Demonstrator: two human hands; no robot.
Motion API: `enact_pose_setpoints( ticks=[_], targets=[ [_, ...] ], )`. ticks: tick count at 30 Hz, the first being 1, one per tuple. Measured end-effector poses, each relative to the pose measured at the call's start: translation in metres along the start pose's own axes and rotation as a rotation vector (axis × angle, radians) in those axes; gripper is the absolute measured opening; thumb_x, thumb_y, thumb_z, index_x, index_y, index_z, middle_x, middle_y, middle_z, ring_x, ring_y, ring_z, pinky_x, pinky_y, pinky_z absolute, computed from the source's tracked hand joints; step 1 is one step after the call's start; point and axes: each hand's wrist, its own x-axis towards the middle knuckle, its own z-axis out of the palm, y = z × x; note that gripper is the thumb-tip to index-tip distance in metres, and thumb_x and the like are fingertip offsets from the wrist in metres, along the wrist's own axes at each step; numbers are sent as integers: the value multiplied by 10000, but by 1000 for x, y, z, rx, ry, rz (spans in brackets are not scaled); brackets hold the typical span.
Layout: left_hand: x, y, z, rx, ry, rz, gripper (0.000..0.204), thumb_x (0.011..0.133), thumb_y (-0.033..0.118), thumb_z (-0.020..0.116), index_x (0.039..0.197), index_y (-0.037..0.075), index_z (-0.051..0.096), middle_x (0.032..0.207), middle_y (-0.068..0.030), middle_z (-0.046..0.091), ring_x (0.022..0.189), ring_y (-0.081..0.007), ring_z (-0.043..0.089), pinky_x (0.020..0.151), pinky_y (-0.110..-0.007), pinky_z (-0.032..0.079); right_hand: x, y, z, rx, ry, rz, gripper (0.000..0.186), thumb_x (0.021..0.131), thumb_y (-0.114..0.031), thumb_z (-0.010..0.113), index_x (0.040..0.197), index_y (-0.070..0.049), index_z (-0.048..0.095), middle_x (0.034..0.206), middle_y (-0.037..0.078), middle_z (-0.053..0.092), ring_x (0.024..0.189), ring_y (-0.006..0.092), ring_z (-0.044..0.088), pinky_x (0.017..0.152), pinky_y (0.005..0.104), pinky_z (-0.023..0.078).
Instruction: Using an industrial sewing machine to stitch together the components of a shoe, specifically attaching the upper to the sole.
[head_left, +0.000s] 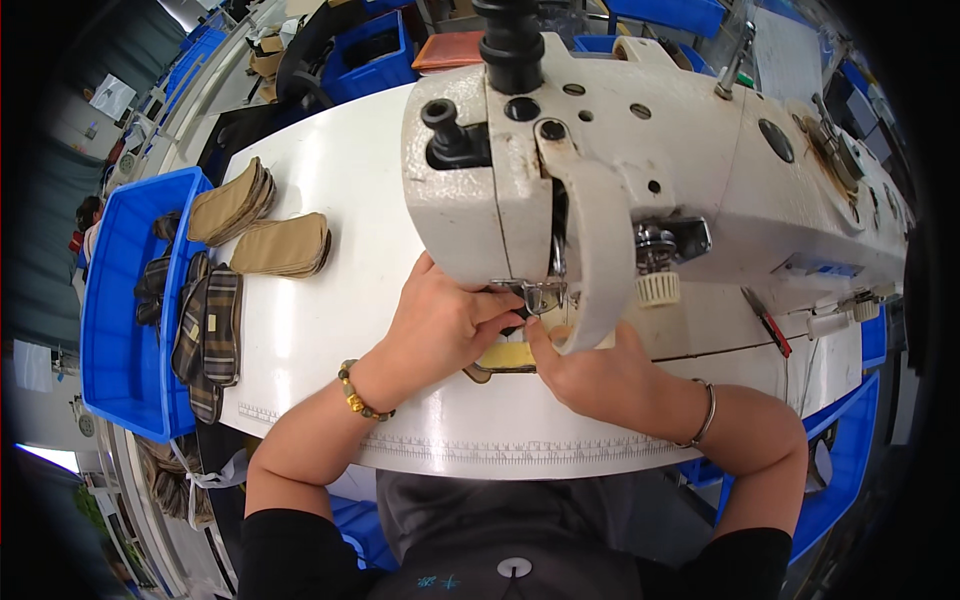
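Observation:
Both hands meet under the head of a white sewing machine (520,190), close to its metal presser foot (545,296). My left hand (432,322) pinches the dark edge of a small fabric piece (508,357), its thumb and forefinger pressed together. On the other side of the foot, my right hand (605,375) has its index finger on the same piece, while its other fingers are curled and partly hidden by the machine's white guard. The piece shows a yellowish face toward me and lies on the machine bed. The needle tip cannot be made out.
Two stacks of tan fabric pieces, a farther stack (232,203) and a nearer stack (284,246), lie on the white table (340,170). Plaid pieces (210,330) hang over a blue bin (135,370) at left. Red-handled snips (768,322) lie at right.

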Motion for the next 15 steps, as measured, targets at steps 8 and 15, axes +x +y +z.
enact_pose_setpoints(
  ticks=[8, 15],
  targets=[
    [11, -3, 6, -42, 120, -63, 238, 631, 140, 841, 858, 111, 777, 895, -38, 714, 868, -269, 649, 807, -405, 483, 1, 4, 12, 18, 36, 33, 186, 699, -82, 638, 849, 16, 690, 567, 84, 580, 503, 225, 605, 458, 371, 468],
    [3, -23, 21, -15, 46, -180, 377, 661, 233, 850, 978, 74, 723, 945, -112, 689, 842, -340, 644, 740, -432, 502, -1, 5, 15, 183, 83, 37, 57, 681, -112, 654, 664, -58, 659, 587, 106, 582, 549, 257, 628, 489, 384, 476]
  ],
)
